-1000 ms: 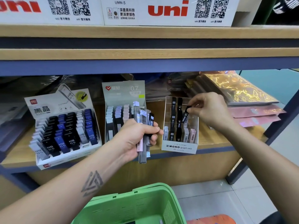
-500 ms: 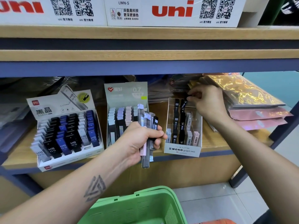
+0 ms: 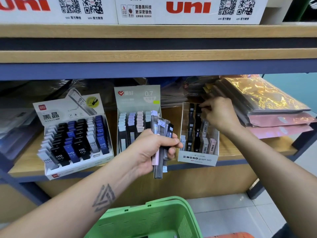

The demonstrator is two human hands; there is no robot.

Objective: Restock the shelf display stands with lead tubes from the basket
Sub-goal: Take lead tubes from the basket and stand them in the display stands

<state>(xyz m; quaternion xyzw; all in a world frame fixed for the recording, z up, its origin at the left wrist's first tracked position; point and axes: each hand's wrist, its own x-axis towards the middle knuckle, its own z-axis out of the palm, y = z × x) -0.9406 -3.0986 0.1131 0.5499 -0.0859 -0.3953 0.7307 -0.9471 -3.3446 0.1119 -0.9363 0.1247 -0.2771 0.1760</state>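
Note:
My left hand (image 3: 154,148) grips a bundle of lead tubes (image 3: 160,127), clear, black and pink, upright in front of the shelf. My right hand (image 3: 221,114) reaches over the clear MONO display stand (image 3: 197,158) and pinches the top of a black tube (image 3: 198,115) standing in its back row. Left of it stands the grey 0.7 stand (image 3: 137,98) with rows of pale tubes. At the far left sits the white HB 0.5 stand (image 3: 75,160), filled with black, blue and white tubes. The green basket (image 3: 151,219) is below, near my body.
Glossy gold and pink packets (image 3: 267,107) are stacked at the right of the wooden shelf (image 3: 231,150). Wrapped dark goods lie behind the stands. White uni boxes (image 3: 187,9) sit on the shelf above. Tiled floor shows at the lower right.
My right hand carried the black tube from above the MONO stand's front to its back row and lowered it in. My left hand kept its bundle nearly still.

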